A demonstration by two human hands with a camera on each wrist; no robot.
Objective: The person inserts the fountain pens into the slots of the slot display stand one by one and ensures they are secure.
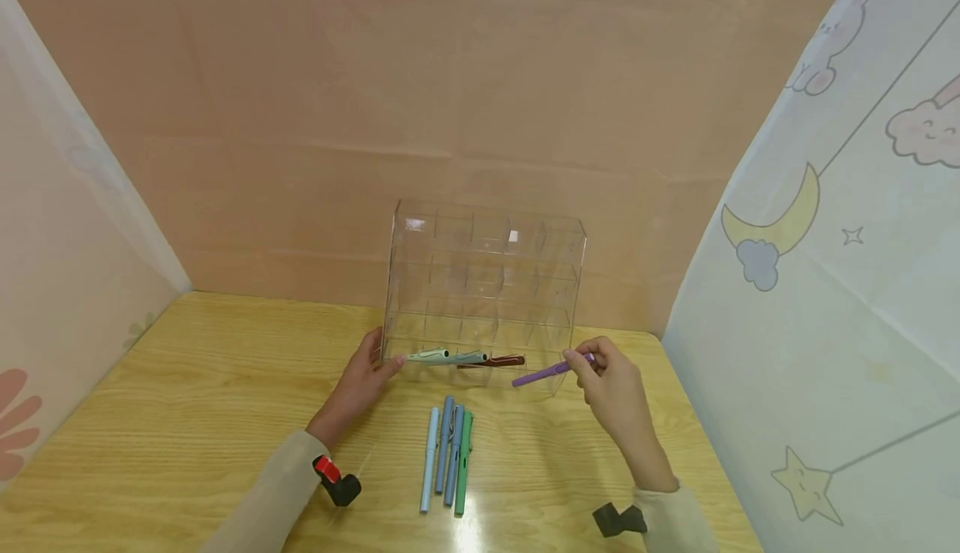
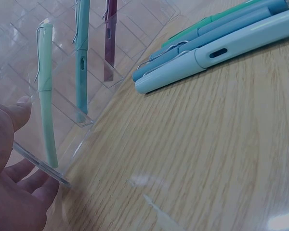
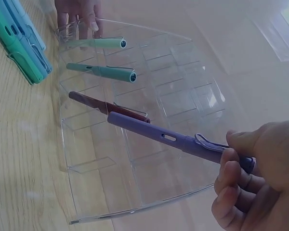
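A clear pen rack (image 1: 486, 286) with rows of compartments stands on the table. My left hand (image 1: 362, 384) grips its left side edge, thumb at the front and fingers round the back. My right hand (image 1: 617, 390) pinches a purple fountain pen (image 3: 149, 131) by its clip end, the other end pointing left. This pen is in front of the rack's lower right part. In the bottom row sit a mint pen (image 2: 45, 72), a teal pen (image 2: 81, 57) and a dark red pen (image 2: 109, 43), spaced side by side with their caps up.
Several pens lie side by side on the wooden table (image 1: 247, 386) before the rack: a light blue pen (image 1: 430, 461), two darker blue ones and a green pen (image 1: 464, 465). Behind the rack hangs a tan backdrop (image 1: 480, 77); a patterned white sheet (image 1: 810, 319) borders the right.
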